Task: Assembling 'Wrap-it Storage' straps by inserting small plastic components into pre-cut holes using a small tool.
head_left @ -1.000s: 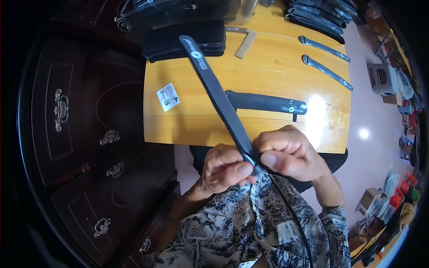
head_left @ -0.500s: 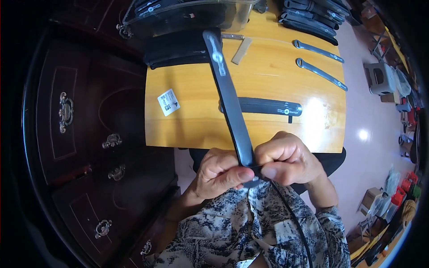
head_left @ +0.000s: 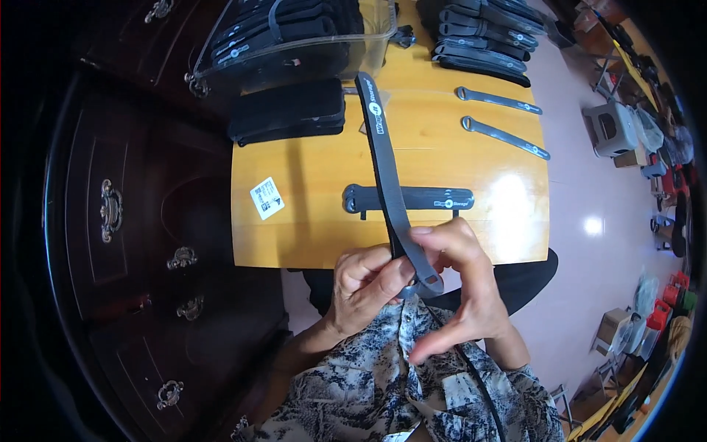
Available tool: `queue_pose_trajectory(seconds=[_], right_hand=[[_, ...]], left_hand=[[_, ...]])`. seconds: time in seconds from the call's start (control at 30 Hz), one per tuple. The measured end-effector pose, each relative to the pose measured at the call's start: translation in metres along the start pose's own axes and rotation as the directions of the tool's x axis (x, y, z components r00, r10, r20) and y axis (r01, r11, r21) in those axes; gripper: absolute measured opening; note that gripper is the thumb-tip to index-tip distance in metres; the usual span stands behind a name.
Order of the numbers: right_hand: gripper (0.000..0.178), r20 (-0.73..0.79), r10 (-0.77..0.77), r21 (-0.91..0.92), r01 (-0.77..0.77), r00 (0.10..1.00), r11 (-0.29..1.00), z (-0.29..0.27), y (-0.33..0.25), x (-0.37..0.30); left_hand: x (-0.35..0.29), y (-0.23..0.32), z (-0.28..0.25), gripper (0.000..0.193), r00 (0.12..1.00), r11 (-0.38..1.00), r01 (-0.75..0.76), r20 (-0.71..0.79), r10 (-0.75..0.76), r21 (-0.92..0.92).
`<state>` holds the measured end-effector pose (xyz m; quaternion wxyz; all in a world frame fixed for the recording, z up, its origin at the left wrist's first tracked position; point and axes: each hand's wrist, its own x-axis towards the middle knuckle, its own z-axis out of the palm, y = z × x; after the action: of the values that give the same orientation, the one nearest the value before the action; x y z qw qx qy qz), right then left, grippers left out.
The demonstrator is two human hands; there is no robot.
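My left hand [head_left: 364,287] is closed, pinching a dark grey strap [head_left: 390,169] between thumb and fingers near its lower end. The strap stands up and away from me, with white print near its rounded far tip and a slotted loop at the near end. A second dark layer shows behind it. My right hand [head_left: 471,283] is open beside the strap's lower part, thumb spread wide toward my shirt; its fingertips are at the strap's edge, partly hidden. Beyond lies a strap bundle [head_left: 434,198] with small dark tabs beneath it, crossed by the upright strap.
Two loose straps [head_left: 501,100] lie at the table's right. Strap stacks [head_left: 482,51] stand at the far right, a clear bin [head_left: 309,48] of straps at the far left. In front of it sits a black stack [head_left: 287,110]. A white label [head_left: 266,197] lies on the wooden table [head_left: 317,243].
My right hand has let go its pinch and spread its thumb away. The strap's slotted near end now shows between my hands. The view has shifted, revealing more of the bin.
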<state>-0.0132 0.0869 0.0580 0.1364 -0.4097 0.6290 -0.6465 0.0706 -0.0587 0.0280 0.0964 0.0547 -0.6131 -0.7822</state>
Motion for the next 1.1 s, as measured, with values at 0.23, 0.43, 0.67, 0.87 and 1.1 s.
queue_pose_trajectory(seconds=[0.23,0.43,0.67,0.87,1.1], right_hand=[[0.037,-0.221,-0.039,-0.216,-0.010,0.975,0.976,-0.007,0.003,-0.011],[0.030,-0.782,0.245,0.202,-0.139,0.573,0.969,-0.178,0.026,0.027],[0.031,-0.929,-0.365,-0.307,-0.437,-0.053,0.845,-0.363,-0.007,-0.120],[0.012,-0.718,-0.563,-0.628,-0.729,0.409,0.270,-0.277,0.028,-0.150],[0.021,-0.550,-0.226,-0.818,-0.466,0.804,0.337,-0.164,0.101,-0.084]], left_hand=[[0.009,0.009,0.012,0.019,0.987,0.996,0.075,0.140,-0.082,0.054],[0.007,0.009,0.038,0.035,0.726,0.996,-0.088,0.686,0.046,0.026],[-0.006,-0.013,-0.002,0.018,0.811,0.991,0.073,0.572,-0.123,0.109],[-0.003,-0.032,-0.011,0.023,0.904,0.966,0.208,0.347,-0.249,0.152],[0.002,-0.037,-0.001,0.037,0.932,0.979,0.126,0.318,-0.172,0.161]])
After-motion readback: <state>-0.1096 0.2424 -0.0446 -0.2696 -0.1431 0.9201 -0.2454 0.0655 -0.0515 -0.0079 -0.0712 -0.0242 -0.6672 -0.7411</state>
